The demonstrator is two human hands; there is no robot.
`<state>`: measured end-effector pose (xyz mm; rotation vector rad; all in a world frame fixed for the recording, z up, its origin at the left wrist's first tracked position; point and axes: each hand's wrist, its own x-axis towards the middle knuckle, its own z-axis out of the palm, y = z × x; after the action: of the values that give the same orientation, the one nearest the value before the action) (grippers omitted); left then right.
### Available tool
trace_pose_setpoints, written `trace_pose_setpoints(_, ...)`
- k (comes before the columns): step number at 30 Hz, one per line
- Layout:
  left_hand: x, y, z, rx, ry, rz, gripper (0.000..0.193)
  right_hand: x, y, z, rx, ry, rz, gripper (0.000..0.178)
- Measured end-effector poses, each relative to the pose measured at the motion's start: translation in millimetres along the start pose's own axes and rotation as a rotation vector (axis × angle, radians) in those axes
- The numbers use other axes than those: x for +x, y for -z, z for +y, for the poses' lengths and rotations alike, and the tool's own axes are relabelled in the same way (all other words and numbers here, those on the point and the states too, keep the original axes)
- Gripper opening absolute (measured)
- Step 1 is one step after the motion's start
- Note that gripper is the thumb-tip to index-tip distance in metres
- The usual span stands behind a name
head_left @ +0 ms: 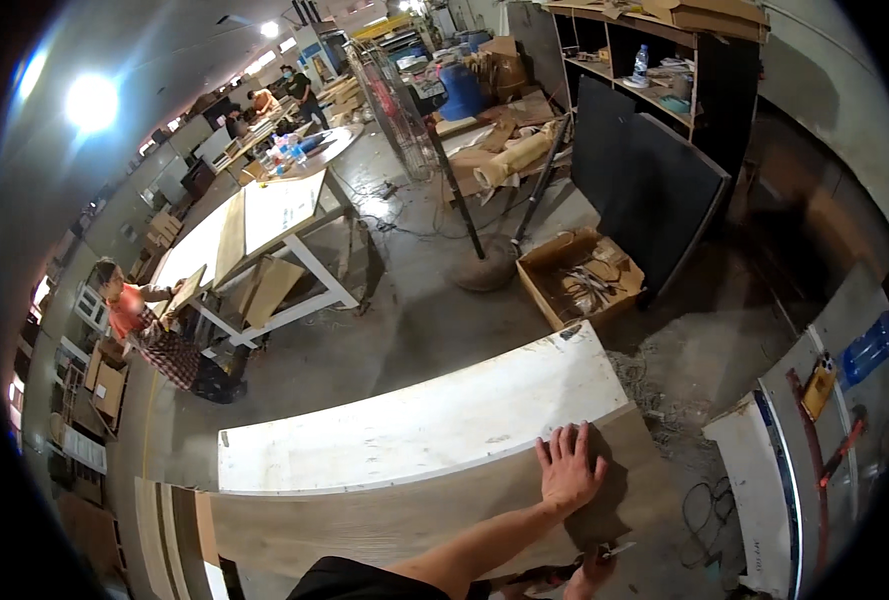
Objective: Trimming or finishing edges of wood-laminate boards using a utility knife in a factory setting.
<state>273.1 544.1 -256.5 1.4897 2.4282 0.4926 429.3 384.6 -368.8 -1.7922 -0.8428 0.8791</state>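
Note:
My left hand (572,470) lies palm down with fingers spread on a brown wood-grain panel (384,520), near its right end. At the lower edge of the view my right hand (591,574) is closed around a small knife-like tool with a short pale blade (619,550). Its blade points right, close to the panel's near right corner. Most of the tool's handle is hidden by the fingers. The panel lies along a white board (414,425), which shows beyond it and has scuff marks.
Ahead, a cardboard box (579,280) of scraps stands by black panels (644,180). To the right are a clear blue bottle (872,347), a yellow tape measure (818,388) and a cable (709,515). A person in red (129,312) works at a white-legged table (309,268).

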Motion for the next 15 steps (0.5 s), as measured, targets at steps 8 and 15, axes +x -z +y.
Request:
trace_pose_setpoints(8, 0, 11, -18, -0.01, -0.023, 0.06, 0.078, 13, 11, -42, 0.237, -0.217, -0.308, 0.039)
trace_pose_setpoints(15, -39, 74, -166, 0.084, -0.409, -0.197, 0.073, 14, 16, -46, 0.146, 0.133, -0.344, 0.023)
